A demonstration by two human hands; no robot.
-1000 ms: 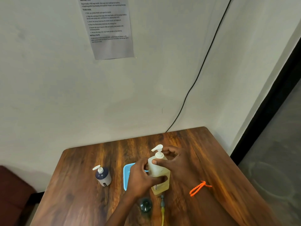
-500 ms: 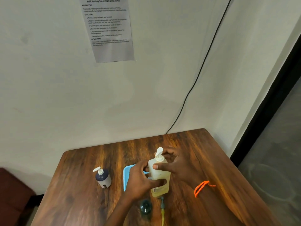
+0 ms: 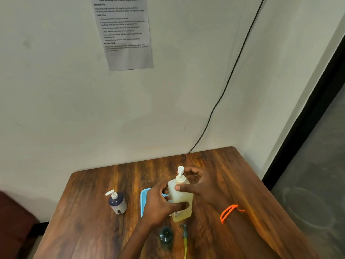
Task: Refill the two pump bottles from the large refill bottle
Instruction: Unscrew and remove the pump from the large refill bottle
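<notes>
At the left of the wooden table a small dark pump bottle stands upright and alone, its white pump head angled to the left, well apart from both hands. Next comes a light blue tray, lying flat and partly covered by the left hand, which wraps the lower body of the large translucent bottle, thumb laid across its front. That bottle stands upright near the table's middle, just beside the tray, yellowish liquid filling its lower part and a white pump head on its neck. In front of it, nearer the camera, a dark round bottle sits on the wood beside a loose pump head with a yellowish tube. The right hand grasps the large bottle's shoulder, thumb on the front face and fingers curled behind the pump collar. An orange bracelet circles the right wrist.
</notes>
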